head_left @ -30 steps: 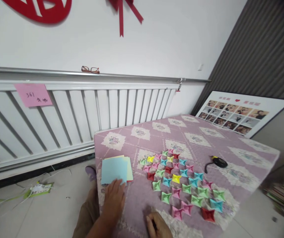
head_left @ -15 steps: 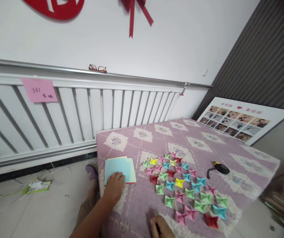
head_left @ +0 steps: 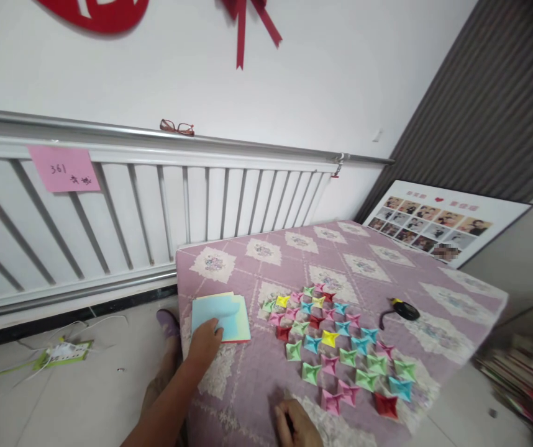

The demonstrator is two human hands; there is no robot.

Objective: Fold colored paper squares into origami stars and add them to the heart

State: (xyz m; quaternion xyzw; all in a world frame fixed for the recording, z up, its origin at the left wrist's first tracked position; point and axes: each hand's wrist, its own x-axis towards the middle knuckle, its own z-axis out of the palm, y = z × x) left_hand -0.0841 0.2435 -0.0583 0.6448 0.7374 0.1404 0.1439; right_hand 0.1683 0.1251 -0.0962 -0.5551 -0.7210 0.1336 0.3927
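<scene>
Head view: left hand (head_left: 205, 343) drawn in narrower now on the blue top sheet (head_left: 204, 313), with a fresh ripple beyond the fingertip; possibly working the sheet loose from the paper stack (head_left: 244, 323), beside the table's (head_left: 255, 385) left edge. Rightward, folded paper pieces (head_left: 330, 338). Right hand (head_left: 297, 423) loosely curled, cut off at the frame's bottom. Cannot tell whether pinching or holding anything with either; left thumb hidden.
</scene>
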